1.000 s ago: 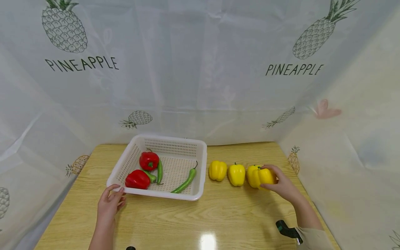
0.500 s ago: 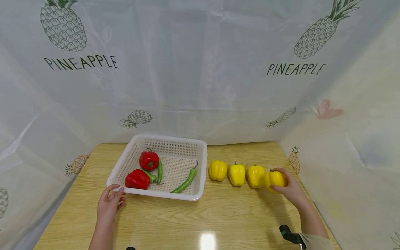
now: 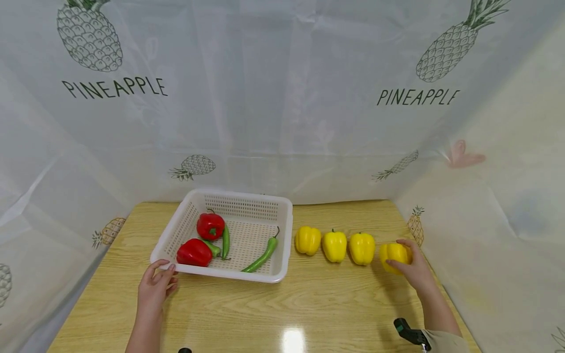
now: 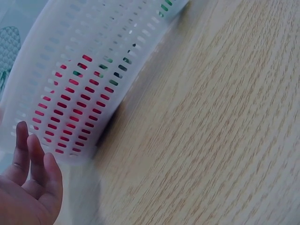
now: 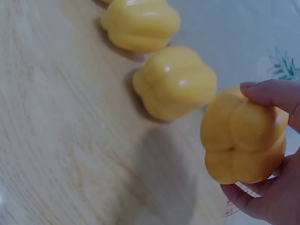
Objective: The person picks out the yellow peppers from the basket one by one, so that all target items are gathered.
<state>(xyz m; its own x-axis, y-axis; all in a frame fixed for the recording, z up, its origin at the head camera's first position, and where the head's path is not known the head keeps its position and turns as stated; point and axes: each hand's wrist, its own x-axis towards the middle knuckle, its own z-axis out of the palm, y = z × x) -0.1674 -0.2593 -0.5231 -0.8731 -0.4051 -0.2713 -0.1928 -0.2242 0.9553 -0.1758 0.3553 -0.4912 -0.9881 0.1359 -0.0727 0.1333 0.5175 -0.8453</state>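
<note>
My right hand (image 3: 417, 269) grips a yellow bell pepper (image 3: 392, 256) at the right end of a row. In the right wrist view, thumb and fingers hold that bell pepper (image 5: 243, 136) from opposite sides, its lobed bottom facing the camera, its shadow on the table. My left hand (image 3: 154, 287) holds the front left corner of a white plastic basket (image 3: 220, 274) by its rim; in the left wrist view several fingers (image 4: 35, 161) hang outside the basket wall (image 4: 79, 93). Three more yellow bell peppers, left (image 3: 307, 240), middle (image 3: 334, 246) and right (image 3: 362, 248), stand in line.
Inside the basket lie two red bell peppers, one farther back (image 3: 210, 226) and one nearer (image 3: 194, 253), plus green chili peppers (image 3: 262, 256) on both sides. Everything is on a wooden table (image 3: 247, 314). A pineapple-print curtain (image 3: 265, 98) encloses its back and sides.
My right hand has carried the yellow bell pepper to the right, away from the one it overlapped, so a gap now shows between them. My left hand stays at the basket corner.
</note>
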